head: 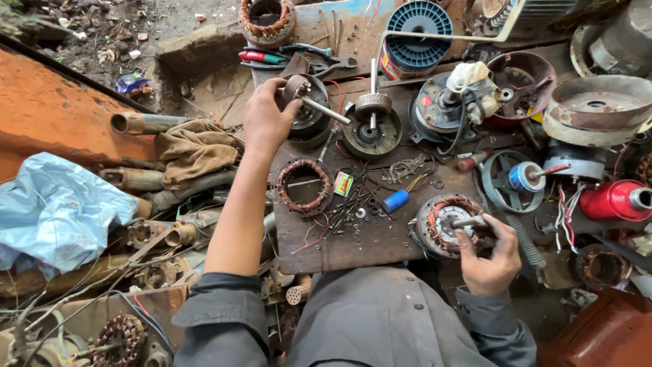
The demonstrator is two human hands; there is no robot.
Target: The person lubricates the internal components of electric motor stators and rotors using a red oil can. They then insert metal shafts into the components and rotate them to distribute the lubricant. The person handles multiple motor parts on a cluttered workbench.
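Observation:
My left hand (266,121) reaches far forward and grips a small motor rotor (299,90) by its body, its steel shaft pointing right over a round motor housing (309,124). My right hand (490,257) is near my lap, closed on the shaft (468,221) that sticks out of a stator with copper windings (443,223). Between the hands lies a rusty metal plate (353,238) strewn with several screws, nails and wire scraps. A loose copper-wound stator ring (304,185) lies on the plate beside my left forearm.
Another rotor stands upright in a housing (371,129). Pliers and a red-handled screwdriver (285,57) lie at the back, next to a blue wire spool (415,32). Motor shells, a red casing (614,200) and fan parts crowd the right. Pipes, rags (193,151) and a blue plastic sheet (58,207) lie left.

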